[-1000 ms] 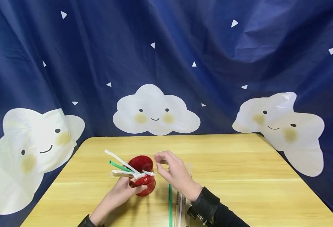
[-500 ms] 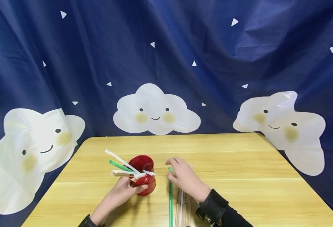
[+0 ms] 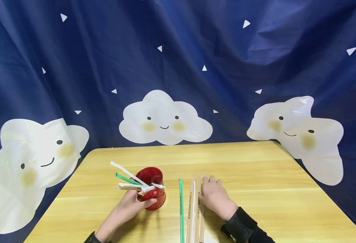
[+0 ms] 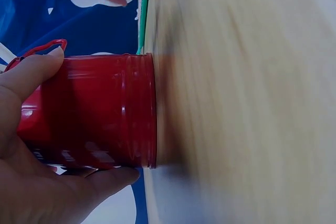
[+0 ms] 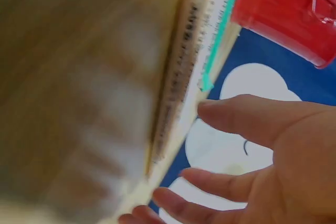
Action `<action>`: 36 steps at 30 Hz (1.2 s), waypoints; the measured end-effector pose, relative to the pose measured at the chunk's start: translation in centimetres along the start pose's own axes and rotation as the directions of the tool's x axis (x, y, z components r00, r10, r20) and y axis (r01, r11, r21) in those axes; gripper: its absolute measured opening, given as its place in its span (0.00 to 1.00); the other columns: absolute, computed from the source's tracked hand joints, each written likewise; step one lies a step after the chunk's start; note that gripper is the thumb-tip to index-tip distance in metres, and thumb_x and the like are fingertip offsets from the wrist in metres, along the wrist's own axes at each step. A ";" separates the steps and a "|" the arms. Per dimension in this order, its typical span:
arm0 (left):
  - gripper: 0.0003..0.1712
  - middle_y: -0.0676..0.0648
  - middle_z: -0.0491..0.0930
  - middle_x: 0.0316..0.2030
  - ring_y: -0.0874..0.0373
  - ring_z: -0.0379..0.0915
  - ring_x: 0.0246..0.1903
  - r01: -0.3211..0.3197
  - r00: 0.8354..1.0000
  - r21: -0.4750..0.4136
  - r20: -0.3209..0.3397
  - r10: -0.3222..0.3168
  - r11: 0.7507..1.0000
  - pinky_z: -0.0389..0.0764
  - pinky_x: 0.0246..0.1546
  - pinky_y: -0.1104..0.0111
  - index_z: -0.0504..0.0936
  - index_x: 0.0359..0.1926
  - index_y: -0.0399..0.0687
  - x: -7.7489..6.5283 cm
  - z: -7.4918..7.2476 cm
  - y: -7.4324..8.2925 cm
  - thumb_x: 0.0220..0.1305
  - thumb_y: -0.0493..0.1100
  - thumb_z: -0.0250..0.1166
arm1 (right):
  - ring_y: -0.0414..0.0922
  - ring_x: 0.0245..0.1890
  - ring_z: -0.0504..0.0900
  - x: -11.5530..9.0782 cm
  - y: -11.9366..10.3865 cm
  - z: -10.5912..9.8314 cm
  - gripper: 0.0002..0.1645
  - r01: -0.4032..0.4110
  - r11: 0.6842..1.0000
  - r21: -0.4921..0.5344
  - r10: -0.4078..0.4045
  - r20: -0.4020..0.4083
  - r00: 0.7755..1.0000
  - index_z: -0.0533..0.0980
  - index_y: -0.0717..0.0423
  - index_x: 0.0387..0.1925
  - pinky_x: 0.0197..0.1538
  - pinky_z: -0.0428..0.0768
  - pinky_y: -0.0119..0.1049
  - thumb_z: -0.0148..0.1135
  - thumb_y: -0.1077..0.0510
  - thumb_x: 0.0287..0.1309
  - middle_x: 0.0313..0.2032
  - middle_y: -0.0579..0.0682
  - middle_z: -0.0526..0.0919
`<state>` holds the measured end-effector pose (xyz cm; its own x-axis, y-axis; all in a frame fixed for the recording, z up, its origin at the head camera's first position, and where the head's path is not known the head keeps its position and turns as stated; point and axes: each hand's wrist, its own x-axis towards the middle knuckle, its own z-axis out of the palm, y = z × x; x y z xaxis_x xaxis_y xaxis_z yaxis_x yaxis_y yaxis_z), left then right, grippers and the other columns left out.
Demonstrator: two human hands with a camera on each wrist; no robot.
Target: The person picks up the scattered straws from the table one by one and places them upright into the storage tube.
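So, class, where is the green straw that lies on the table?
In the head view, the green straw lies right of the red cup and left of the long beige packets.

In the head view, the slim green wrapped stick (image 3: 181,209) and the flat brown wrapped sticks (image 3: 189,216) run off the bottom edge, their printing too small to read. Most fingers of the left hand (image 3: 132,204) are hidden behind the glossy red cylindrical pail (image 3: 160,196). The right wrist view crops the pail and blurs the wooden surface (image 5: 89,51).
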<state>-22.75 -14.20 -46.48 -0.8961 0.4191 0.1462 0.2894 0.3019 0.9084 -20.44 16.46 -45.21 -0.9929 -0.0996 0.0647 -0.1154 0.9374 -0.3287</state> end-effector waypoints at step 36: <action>0.38 0.42 0.78 0.61 0.52 0.74 0.62 -0.018 1.000 -0.015 0.008 0.018 1.000 0.71 0.60 0.72 0.71 0.67 0.40 0.0 0.1 0.1 0.58 0.41 0.76 | 0.48 0.24 0.72 -1.4 1.5 -1.3 0.03 -0.059 0.996 -0.070 0.069 0.144 0.987 0.78 0.67 0.33 0.26 0.77 0.40 0.64 0.72 0.57 0.26 0.53 0.73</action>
<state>-22.68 -14.08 -46.42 -0.8879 0.4315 0.1596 0.3007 0.2816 0.9112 -19.20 18.46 -44.56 -0.9921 -0.0819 -0.0945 -0.0543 0.9628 -0.2648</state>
